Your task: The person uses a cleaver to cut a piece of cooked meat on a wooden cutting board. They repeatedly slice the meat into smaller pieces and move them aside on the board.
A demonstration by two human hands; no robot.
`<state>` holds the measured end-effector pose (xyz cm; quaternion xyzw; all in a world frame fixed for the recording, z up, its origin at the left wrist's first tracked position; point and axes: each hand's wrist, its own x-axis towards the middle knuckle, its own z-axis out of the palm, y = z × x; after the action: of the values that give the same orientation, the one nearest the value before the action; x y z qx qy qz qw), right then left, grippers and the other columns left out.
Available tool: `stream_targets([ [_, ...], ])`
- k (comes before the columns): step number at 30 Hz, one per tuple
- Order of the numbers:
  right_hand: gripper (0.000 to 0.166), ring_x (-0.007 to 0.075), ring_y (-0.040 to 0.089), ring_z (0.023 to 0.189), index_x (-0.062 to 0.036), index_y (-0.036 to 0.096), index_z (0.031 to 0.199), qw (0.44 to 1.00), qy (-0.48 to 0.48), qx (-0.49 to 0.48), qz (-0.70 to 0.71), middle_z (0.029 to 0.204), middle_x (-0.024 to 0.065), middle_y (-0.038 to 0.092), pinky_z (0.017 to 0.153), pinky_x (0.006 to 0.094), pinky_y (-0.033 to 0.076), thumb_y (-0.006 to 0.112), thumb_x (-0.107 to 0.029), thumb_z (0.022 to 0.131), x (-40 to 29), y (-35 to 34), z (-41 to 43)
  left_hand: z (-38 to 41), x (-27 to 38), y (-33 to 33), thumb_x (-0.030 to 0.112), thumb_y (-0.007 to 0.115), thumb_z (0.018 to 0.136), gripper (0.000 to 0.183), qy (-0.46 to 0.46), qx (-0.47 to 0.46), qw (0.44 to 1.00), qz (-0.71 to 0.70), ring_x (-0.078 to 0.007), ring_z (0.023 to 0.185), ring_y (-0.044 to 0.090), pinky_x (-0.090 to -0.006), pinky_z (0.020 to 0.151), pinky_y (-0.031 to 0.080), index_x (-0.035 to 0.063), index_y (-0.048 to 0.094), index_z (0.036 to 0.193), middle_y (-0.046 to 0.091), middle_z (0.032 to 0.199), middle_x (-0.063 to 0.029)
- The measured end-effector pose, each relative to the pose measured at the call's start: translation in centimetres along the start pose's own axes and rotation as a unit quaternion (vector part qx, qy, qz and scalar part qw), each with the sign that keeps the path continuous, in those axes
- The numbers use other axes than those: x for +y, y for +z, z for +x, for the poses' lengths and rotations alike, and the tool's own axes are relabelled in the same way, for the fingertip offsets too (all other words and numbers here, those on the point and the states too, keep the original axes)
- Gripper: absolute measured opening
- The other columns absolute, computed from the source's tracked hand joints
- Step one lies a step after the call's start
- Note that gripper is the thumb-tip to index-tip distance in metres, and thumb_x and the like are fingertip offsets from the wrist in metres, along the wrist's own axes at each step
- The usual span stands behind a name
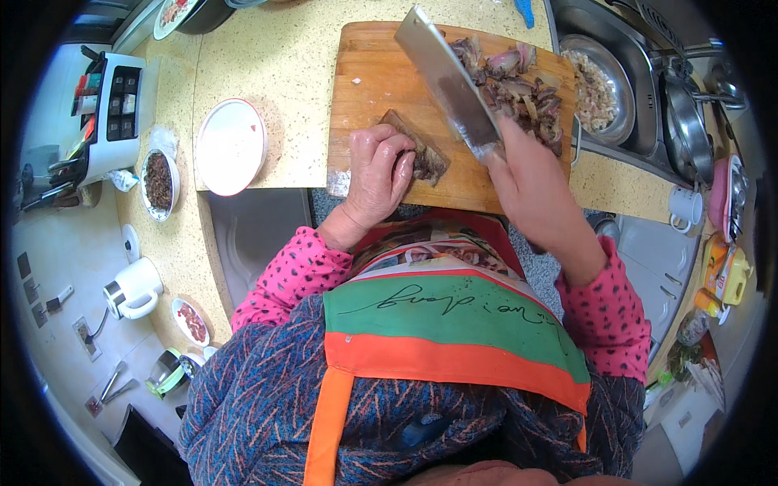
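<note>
A wooden cutting board [371, 79] lies on the counter before me. My right hand [529, 182] grips a broad Chinese cleaver [447, 79] by its handle, which my fingers hide. The blade slants up and to the left, over the middle of the board. With fingers curled, my left hand [380, 164] holds down a brownish slab of meat [433, 159] near the board's front edge. Part of that slab is hidden under the fingers. Sliced dark meat [523, 100] is heaped on the board's right side, partly behind the cleaver.
Left of the board stands a white red-rimmed dish [231, 146]. Farther left are a bowl of dark food [159, 182] and a white electric kettle [134, 288]. On the right, a metal basin [620, 91] of pale chopped pieces sits in the sink [647, 130]. A white mug [685, 206] stands nearby.
</note>
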<state>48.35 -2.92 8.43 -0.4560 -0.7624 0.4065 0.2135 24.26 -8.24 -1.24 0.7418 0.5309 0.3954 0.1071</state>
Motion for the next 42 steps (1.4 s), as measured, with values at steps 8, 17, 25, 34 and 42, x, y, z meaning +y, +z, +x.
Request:
stream_targets([
  [8, 0.017, 0.0469, 0.065, 0.082, 0.0001, 0.049, 0.107, 0.984, 0.028, -0.148, -0.099, 0.094, 0.0258, 0.062, 0.069, 0.053, 0.054, 0.057, -0.008, 0.093, -3.1, -0.9, -5.7, 0.3, 0.3, -0.1, 0.0, 0.072, 0.082, 0.028, 0.018, -0.008, 0.999, 0.037, -0.0332, 0.097, 0.053, -0.0448, 0.086, 0.041, 0.0075, 0.062, 0.107, 0.057, 0.105, -0.0118],
  [17, 0.022, 0.0461, 0.067, 0.079, 0.001, 0.048, 0.105, 0.974, 0.031, -0.193, -0.11, 0.096, 0.0247, 0.062, 0.068, 0.052, 0.054, 0.059, -0.011, 0.091, -2.2, -0.2, -4.9, 0.1, -0.2, -0.5, 0.002, 0.072, 0.082, 0.027, 0.013, -0.055, 0.997, 0.045, -0.0341, 0.098, 0.053, -0.0462, 0.088, 0.04, 0.0063, 0.062, 0.107, 0.057, 0.105, -0.012],
  [25, 0.02, 0.0465, 0.066, 0.083, 0.0016, 0.048, 0.107, 0.975, 0.023, -0.202, -0.086, 0.097, 0.0255, 0.062, 0.071, 0.0538, 0.053, 0.056, -0.01, 0.093, -2.5, 0.5, -1.9, 0.4, 0.0, -0.5, 0.001, 0.072, 0.081, 0.027, -0.004, -0.046, 0.998, 0.036, -0.0351, 0.098, 0.053, -0.0461, 0.088, 0.04, 0.0065, 0.062, 0.106, 0.058, 0.102, -0.0122],
  [34, 0.018, 0.0476, 0.066, 0.085, 0.0026, 0.047, 0.108, 0.984, -0.001, -0.17, -0.062, 0.098, 0.0262, 0.062, 0.073, 0.0543, 0.053, 0.051, -0.004, 0.092, -2.1, 2.9, 0.6, 0.1, -0.3, -0.3, 0.002, 0.072, 0.081, 0.025, -0.012, -0.048, 0.998, 0.035, -0.0352, 0.096, 0.054, -0.0469, 0.087, 0.04, 0.007, 0.061, 0.102, 0.058, 0.101, -0.0117],
  [42, 0.017, 0.0472, 0.066, 0.086, 0.0025, 0.047, 0.108, 0.969, 0.053, -0.224, -0.092, 0.098, 0.0266, 0.062, 0.072, 0.0544, 0.053, 0.05, -0.004, 0.093, -1.6, 0.3, -2.8, 0.0, -0.1, 0.0, 0.002, 0.072, 0.081, 0.025, -0.008, -0.047, 0.999, 0.017, -0.0346, 0.097, 0.054, -0.0467, 0.088, 0.039, 0.0071, 0.061, 0.104, 0.059, 0.102, -0.0113],
])
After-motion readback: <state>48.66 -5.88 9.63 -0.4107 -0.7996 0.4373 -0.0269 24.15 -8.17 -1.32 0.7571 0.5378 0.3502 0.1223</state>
